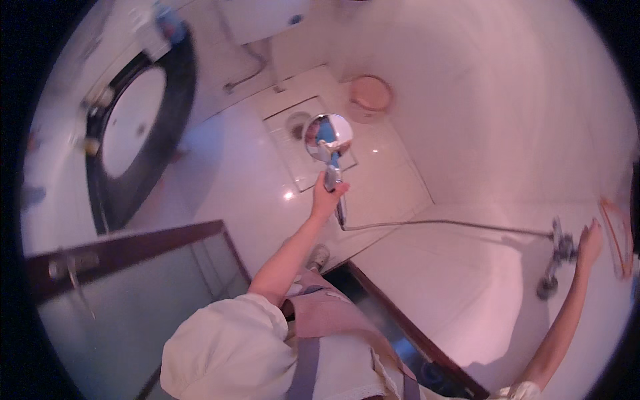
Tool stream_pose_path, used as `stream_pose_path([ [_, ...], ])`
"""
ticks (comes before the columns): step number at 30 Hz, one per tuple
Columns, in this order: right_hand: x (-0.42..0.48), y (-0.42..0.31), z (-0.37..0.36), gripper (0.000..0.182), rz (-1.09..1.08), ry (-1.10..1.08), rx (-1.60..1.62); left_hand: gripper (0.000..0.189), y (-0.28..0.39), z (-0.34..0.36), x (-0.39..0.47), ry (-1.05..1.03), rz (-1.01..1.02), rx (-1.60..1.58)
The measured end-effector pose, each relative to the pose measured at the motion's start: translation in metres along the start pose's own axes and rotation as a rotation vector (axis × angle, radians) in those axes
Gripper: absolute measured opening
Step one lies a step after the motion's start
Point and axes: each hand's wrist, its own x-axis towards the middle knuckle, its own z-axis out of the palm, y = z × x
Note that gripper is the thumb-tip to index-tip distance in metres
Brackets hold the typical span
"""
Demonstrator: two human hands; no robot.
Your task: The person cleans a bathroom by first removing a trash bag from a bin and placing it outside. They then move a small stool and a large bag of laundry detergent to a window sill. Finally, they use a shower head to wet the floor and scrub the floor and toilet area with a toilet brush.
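Note:
My left hand grips the handle of a chrome handheld shower head. Its round mirror-like side faces up and reflects a figure and something blue. From the handle's lower end, a flexible shower hose runs across to a metal shower mixer valve on the right wall. My right hand is raised right beside that mixer, fingers curled. Whether it touches the valve is hard to tell. Below the shower head lies a white squat toilet pan set into the tiled floor.
A pink basin stands by the far wall. To the left, a white sink sits in a dark countertop. A glass-panelled door with a metal handle is lower left. An orange triangular object hangs at far right.

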Motion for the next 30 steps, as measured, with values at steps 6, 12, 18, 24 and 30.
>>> stream_pose_path([
  [6,-0.051,-0.234,-0.036,0.038,-0.558,0.283,0.571,0.044,-0.016,-0.143,0.024,0.425,-0.006,0.410],
  [12,-0.201,-0.502,-0.021,0.049,-0.902,-0.617,1.421,0.047,-0.041,-0.152,0.016,0.577,-0.111,0.588],
  [18,-0.331,-0.668,-0.040,0.045,-0.876,-1.267,1.814,0.049,-0.057,-0.163,0.025,0.514,-0.109,0.562],
  [24,-0.354,-0.701,-0.057,0.023,-0.616,-1.375,2.029,0.053,-0.019,-0.166,0.005,0.513,-0.083,0.664],
  [30,-0.320,-0.725,-0.083,0.016,-0.338,-1.447,2.168,0.049,-0.038,-0.194,-0.011,0.671,0.228,0.561],
])
